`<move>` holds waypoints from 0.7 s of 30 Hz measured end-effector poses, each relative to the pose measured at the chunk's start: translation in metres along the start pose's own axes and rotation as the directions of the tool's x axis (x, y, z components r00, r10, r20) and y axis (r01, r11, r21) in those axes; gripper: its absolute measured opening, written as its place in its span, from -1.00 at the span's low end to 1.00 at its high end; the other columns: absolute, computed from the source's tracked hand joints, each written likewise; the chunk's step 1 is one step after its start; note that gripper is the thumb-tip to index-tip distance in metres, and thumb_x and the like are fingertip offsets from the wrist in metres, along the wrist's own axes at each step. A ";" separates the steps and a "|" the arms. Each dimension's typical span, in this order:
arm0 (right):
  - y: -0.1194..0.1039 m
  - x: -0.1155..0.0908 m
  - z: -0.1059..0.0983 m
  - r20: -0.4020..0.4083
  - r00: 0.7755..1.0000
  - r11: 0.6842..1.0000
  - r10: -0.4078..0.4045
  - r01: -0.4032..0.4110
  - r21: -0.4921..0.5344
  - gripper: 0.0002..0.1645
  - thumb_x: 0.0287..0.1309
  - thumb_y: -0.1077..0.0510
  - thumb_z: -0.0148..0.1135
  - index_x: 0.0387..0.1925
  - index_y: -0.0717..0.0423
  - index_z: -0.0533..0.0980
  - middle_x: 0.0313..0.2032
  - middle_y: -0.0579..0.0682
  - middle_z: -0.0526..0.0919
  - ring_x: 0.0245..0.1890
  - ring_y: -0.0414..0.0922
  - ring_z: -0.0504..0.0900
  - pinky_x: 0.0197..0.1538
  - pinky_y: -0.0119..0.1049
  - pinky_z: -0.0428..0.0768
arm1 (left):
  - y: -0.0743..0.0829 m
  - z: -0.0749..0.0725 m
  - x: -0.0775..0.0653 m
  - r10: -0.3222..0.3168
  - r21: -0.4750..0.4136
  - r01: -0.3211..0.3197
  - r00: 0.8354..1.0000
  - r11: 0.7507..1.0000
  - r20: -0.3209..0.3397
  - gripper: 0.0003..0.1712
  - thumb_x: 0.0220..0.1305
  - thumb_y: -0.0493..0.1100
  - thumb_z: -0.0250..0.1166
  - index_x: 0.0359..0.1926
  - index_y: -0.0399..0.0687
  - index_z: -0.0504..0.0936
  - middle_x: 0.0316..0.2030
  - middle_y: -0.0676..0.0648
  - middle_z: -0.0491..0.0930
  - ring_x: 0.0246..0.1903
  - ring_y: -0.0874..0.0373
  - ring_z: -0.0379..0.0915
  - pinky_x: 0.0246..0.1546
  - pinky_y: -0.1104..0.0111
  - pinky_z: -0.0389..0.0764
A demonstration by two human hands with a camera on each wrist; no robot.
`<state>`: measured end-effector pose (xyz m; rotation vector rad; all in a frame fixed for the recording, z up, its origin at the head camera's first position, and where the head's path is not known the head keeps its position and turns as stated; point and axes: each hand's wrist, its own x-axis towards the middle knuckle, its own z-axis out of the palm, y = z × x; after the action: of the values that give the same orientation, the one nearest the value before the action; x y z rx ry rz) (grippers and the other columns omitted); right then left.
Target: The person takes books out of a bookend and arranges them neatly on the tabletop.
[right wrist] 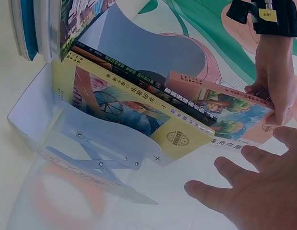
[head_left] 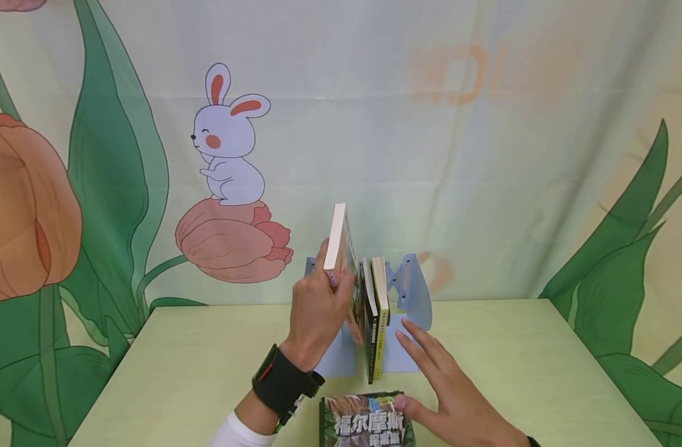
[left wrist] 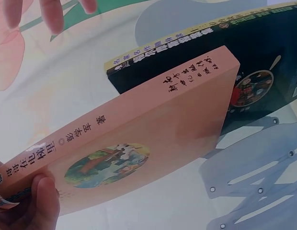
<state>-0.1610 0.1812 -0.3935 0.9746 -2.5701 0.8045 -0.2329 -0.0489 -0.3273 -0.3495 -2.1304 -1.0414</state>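
Note:
My left hand (head_left: 321, 307) grips a pink book (left wrist: 153, 124) at one end, thumb on the cover and fingers on the other side. The book is raised and tilted, beside the black book (head_left: 371, 347) and the yellow book (right wrist: 139, 112). Those two stand upright together in a blue metal bookend (right wrist: 100, 153). To their right, my right hand (head_left: 447, 385) holds nothing, its fingers spread close to the bookend's right side. Its thumb overlaps the top book (head_left: 368, 422) of a stack at the near edge of the head view.
The pale yellow table (head_left: 195, 372) reaches back to a printed curtain (head_left: 341, 124) with a rabbit and tulips. Several books (right wrist: 43, 28) are stacked in front of the bookend. Its right plate (head_left: 416, 292) stands upright with a crossed hinge beside it.

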 end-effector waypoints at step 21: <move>-0.003 0.008 -0.008 -0.016 1.000 1.000 0.007 -0.007 0.002 0.01 0.22 -0.06 0.28 0.56 -0.21 -0.06 0.56 -0.06 -0.03 0.52 0.06 0.07 0.20 0.36 0.35 | 0.007 -0.008 0.007 0.053 -0.021 -0.055 0.995 0.998 -0.079 -0.35 0.37 -0.18 0.09 0.45 -0.20 0.23 -0.68 -0.15 0.54 -0.83 0.33 0.19 -0.81 0.52 0.19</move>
<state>-0.1642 0.1795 -0.3822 0.9563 -2.5611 0.8134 -0.2297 -0.0509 -0.3153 -0.3685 -2.0296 -1.0326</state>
